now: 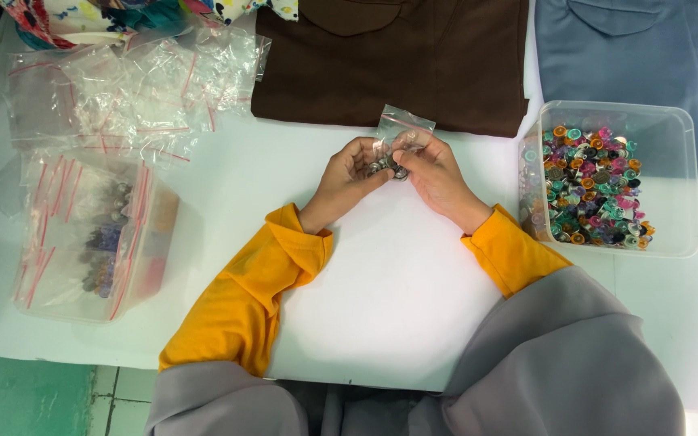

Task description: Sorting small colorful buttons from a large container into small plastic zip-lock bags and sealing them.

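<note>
- the left hand (347, 173) and the right hand (434, 172) meet over the middle of the white table (397, 299), fingertips almost touching.
- both are pinched on a small clear zip bag (401, 129); its open top stands up and away from the person, likely so the mouth stays open.
- a few small silvery metal buttons (389, 167) sit at the bag's lower end, right between the thumbs; whether they are inside the bag or just at its mouth cannot be told.
- the hands are raised just off the table, with the wrists in yellow sleeves (252, 295) angled inward, which keeps the bag close under the eyes.
- a clear plastic tub (672, 186) stands near the right hand, holding a heap of small buttons in many colours (591, 187), within easy reach.
- a pile of empty zip bags with red seals (135, 89) lies at the far left, well apart from the hands.
- a second clear tub (94, 234) at the left holds filled bags with dark pieces inside.
- a folded brown garment (397, 56) and a grey-blue garment (648, 48) lie along the far edge of the table.
- a strip of green floor and pale tile (34, 400) shows at the lower left.
</note>
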